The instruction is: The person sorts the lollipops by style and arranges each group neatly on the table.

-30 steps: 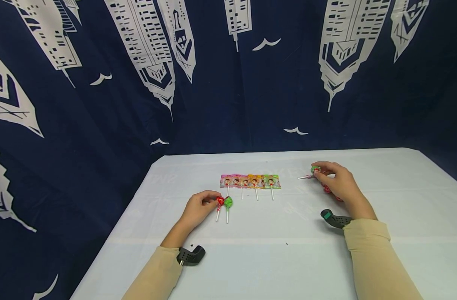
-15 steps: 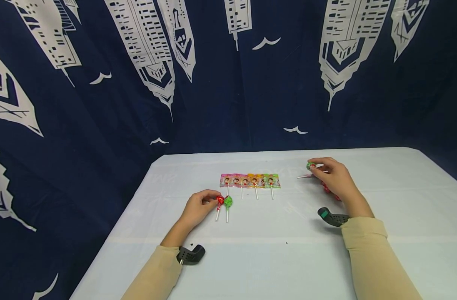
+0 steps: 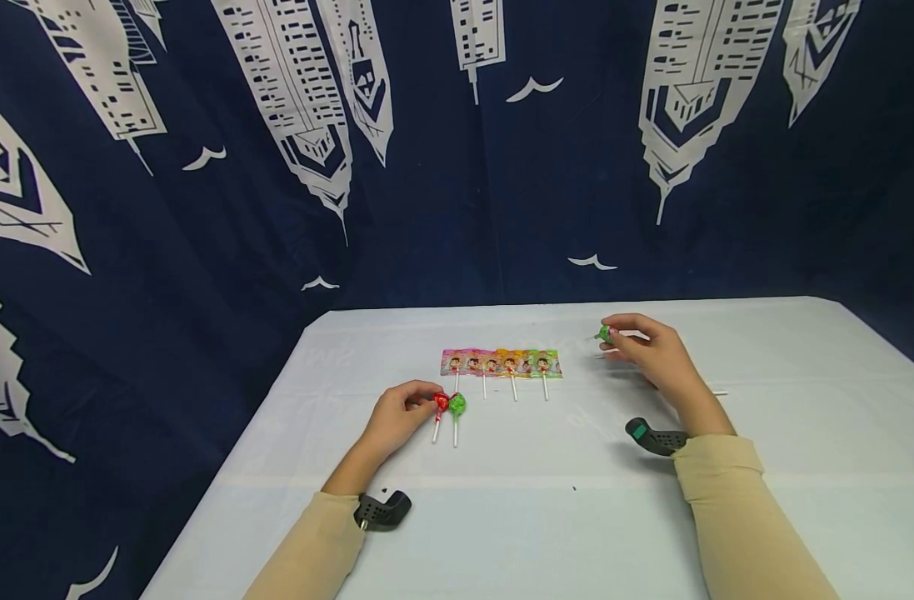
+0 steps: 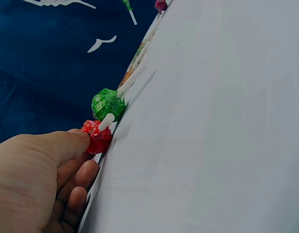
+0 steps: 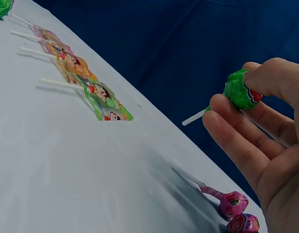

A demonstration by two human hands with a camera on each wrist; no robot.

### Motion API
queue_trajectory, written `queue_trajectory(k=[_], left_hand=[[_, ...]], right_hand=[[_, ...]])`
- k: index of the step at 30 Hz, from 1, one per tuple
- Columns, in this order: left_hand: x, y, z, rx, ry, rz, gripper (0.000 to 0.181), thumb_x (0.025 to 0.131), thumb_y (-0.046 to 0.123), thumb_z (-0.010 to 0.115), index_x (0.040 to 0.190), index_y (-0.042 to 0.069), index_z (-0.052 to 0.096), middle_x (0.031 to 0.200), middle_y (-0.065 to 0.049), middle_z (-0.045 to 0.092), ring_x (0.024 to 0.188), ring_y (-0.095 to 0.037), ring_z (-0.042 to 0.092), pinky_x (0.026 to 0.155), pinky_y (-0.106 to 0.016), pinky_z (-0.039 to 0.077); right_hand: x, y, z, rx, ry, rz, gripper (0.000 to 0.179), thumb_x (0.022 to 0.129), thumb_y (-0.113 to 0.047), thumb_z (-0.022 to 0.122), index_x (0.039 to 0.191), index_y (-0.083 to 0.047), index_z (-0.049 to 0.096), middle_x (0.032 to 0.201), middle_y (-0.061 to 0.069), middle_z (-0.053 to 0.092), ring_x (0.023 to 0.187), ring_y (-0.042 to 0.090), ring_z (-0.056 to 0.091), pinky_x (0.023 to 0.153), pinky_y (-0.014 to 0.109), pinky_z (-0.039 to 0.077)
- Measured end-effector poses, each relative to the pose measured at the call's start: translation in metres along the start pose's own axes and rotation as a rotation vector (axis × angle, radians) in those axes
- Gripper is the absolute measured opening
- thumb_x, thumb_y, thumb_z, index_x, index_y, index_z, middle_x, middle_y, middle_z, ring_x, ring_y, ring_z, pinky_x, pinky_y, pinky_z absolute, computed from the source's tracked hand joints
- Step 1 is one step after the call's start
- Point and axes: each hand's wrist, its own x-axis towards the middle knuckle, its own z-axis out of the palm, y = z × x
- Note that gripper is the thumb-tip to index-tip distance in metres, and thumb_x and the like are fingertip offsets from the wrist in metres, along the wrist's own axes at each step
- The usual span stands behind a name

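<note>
My left hand (image 3: 399, 417) pinches the head of a red lollipop (image 4: 97, 138) between thumb and forefinger. Right against it lies a green lollipop (image 4: 107, 104), both white sticks pointing toward me in the head view. Over the table's right side, my right hand (image 3: 655, 352) holds another green-wrapped lollipop (image 5: 240, 91) up by its round head, thumb on one side and fingertips on the other, its white stick pointing away from the palm. Below that hand, two pink-red lollipops (image 5: 233, 204) lie on the table, mostly hidden by the hand in the head view.
Between the hands, a row of flat lollipops in pink, orange and green wrappers (image 3: 509, 363) lies on the white table (image 3: 516, 533), sticks toward me. A white stick (image 3: 720, 392) shows beside the right wrist. A dark blue patterned curtain (image 3: 442, 250) hangs behind the table.
My right hand has lifted the green lollipop and carried it leftward, away from the pink-red ones. The left hand stays on the red lollipop.
</note>
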Motion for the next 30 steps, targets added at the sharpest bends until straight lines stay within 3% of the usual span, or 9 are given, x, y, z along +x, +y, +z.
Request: queue_trajectory(k=[6, 10, 16, 19, 30], left_hand=[[0.000, -0.002, 0.001, 0.003, 0.000, -0.002, 0.020, 0.090, 0.013, 0.072, 0.109, 0.018, 0.076, 0.089, -0.002, 0.069, 0.076, -0.011, 0.054, 0.067, -0.021, 0.044], [0.000, -0.003, 0.000, 0.011, 0.001, 0.000, 0.020, 0.090, 0.013, 0.072, 0.109, 0.017, 0.075, 0.089, -0.002, 0.069, 0.076, -0.010, 0.054, 0.067, -0.021, 0.044], [-0.001, -0.002, 0.000, 0.014, -0.003, -0.005, 0.021, 0.090, 0.014, 0.072, 0.110, 0.018, 0.075, 0.090, -0.002, 0.069, 0.077, -0.012, 0.054, 0.068, -0.022, 0.044], [-0.001, -0.002, -0.001, 0.020, -0.003, 0.001, 0.020, 0.090, 0.014, 0.072, 0.110, 0.017, 0.075, 0.090, -0.002, 0.069, 0.077, -0.011, 0.054, 0.067, -0.022, 0.044], [0.000, -0.003, 0.000, 0.020, -0.004, -0.002, 0.020, 0.091, 0.014, 0.072, 0.110, 0.018, 0.075, 0.091, -0.001, 0.070, 0.077, -0.012, 0.055, 0.068, -0.022, 0.045]], right_hand=[[0.000, -0.004, 0.003, 0.028, -0.026, 0.028, 0.045, 0.096, -0.016, 0.067, 0.136, -0.002, 0.052, 0.122, 0.002, 0.053, 0.086, -0.002, 0.069, 0.080, 0.018, 0.056], [0.000, -0.007, 0.008, 0.044, -0.039, 0.021, 0.044, 0.098, -0.015, 0.064, 0.137, -0.001, 0.052, 0.123, 0.006, 0.053, 0.087, -0.002, 0.069, 0.081, 0.019, 0.057], [0.003, -0.009, 0.012, -0.001, -0.033, 0.034, 0.045, 0.100, -0.029, 0.062, 0.138, -0.006, 0.055, 0.117, -0.004, 0.059, 0.094, 0.004, 0.065, 0.085, 0.028, 0.058], [0.004, -0.011, 0.014, -0.009, -0.030, 0.027, 0.048, 0.099, -0.036, 0.062, 0.137, -0.008, 0.056, 0.112, -0.010, 0.061, 0.097, 0.004, 0.063, 0.086, 0.026, 0.057], [0.005, -0.014, 0.023, 0.134, -0.095, -0.038, 0.046, 0.100, -0.026, 0.062, 0.137, 0.000, 0.055, 0.115, -0.013, 0.062, 0.094, 0.000, 0.069, 0.086, 0.016, 0.054]])
